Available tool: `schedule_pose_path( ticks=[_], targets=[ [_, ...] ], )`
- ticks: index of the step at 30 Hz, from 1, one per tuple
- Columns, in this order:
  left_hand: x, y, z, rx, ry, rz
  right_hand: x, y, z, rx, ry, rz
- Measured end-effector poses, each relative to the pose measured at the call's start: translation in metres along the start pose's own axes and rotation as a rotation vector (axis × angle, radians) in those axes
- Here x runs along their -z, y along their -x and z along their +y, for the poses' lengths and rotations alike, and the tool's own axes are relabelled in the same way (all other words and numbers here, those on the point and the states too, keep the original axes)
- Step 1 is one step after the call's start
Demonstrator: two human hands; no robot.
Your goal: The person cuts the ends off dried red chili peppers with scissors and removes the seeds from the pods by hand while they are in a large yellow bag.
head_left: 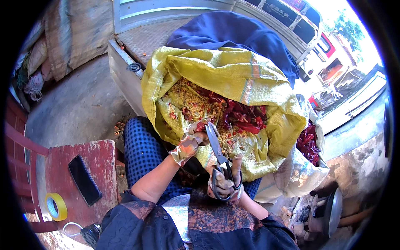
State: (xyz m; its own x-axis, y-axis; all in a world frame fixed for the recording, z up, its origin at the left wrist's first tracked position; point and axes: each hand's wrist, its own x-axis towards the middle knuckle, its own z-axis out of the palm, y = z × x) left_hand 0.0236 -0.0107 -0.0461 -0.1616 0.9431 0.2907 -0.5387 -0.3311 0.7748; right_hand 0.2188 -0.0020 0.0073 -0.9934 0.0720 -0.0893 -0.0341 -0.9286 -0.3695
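Note:
My left hand (189, 148), in a pale stained glove, pinches a dried red chili (201, 125) over the mouth of a yellow woven sack (210, 59). My right hand (223, 185), also gloved, grips a pair of scissors (216, 144) by its black handles. The blades point away from me, and their tips are right beside the chili; whether they touch it I cannot tell. In the sack's open mouth lie more dried red chilies (243, 118), with pale yellow seeds and stem bits (187, 100) mostly to their left.
Behind the sack, a dark blue cloth (233, 31) lies on a truck bed (152, 37). A white sack (306, 177) with red chilies stands at the right, near a round metal lid (333, 212). On the red wooden chair (62, 160) at left are a phone (85, 180) and yellow tape (61, 207).

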Motion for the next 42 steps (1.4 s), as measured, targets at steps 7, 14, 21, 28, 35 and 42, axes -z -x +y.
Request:
schedule_pose_path(
  ticks=[7, 14, 21, 28, 35, 42],
  targets=[
    [0.0, 0.005, -0.008, -0.002, -0.029, -0.099, -0.035, 0.054, -0.069, -0.129, 0.924, 0.294],
    [0.003, -0.002, -0.017, 0.154, -0.06, -0.058, -0.054, 0.07, -0.105, -0.064, 2.255, 0.465],
    [-0.01, -0.002, 0.008, 0.259, 0.172, -0.023, -0.081, 0.056, -0.102, 0.02, 2.412, 0.628],
    [-0.023, 0.003, 0.014, 0.127, 0.058, -0.109, -0.086, 0.028, -0.103, -0.039, 2.694, 0.631],
    [-0.008, 0.007, 0.004, 0.271, 0.253, -0.145, -0.097, 0.021, -0.107, -0.24, 2.549, 0.612],
    [-0.013, 0.009, 0.0, 0.341, 0.352, -0.022, -0.098, 0.022, -0.106, -0.194, 2.761, 0.585]
  ],
)
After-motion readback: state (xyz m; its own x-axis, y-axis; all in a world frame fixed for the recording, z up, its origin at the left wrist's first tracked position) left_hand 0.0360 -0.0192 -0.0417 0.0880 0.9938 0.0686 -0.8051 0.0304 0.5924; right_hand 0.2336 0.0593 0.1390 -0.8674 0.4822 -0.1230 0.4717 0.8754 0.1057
